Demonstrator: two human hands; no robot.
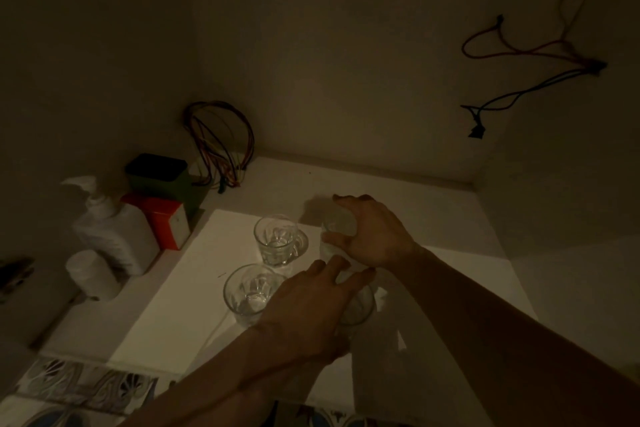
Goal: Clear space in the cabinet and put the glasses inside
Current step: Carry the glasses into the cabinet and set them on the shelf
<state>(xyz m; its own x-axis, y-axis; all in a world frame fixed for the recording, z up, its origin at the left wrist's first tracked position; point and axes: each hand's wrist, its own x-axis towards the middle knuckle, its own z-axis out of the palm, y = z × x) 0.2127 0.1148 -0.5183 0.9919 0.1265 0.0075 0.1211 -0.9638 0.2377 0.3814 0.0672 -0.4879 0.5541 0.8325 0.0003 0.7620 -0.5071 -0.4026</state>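
I look into a dim cabinet whose white shelf [194,270] holds clear glasses. A faceted glass [275,239] stands upright mid-shelf, and a wider glass [247,295] stands in front of it. My right hand [372,232] wraps around a third glass [337,229], mostly hidden by the fingers. My left hand [308,308] covers a fourth glass [358,308] from above, fingers curled over its rim. Only that glass's right side shows.
At the left stand a white pump bottle [110,232], a small white jar [91,276], a red box [166,222] and a dark green box [162,177]. A bundle of coloured wires [221,142] hangs in the back corner; more cables [519,59] cross the right wall. Patterned tiles [79,388] lie below.
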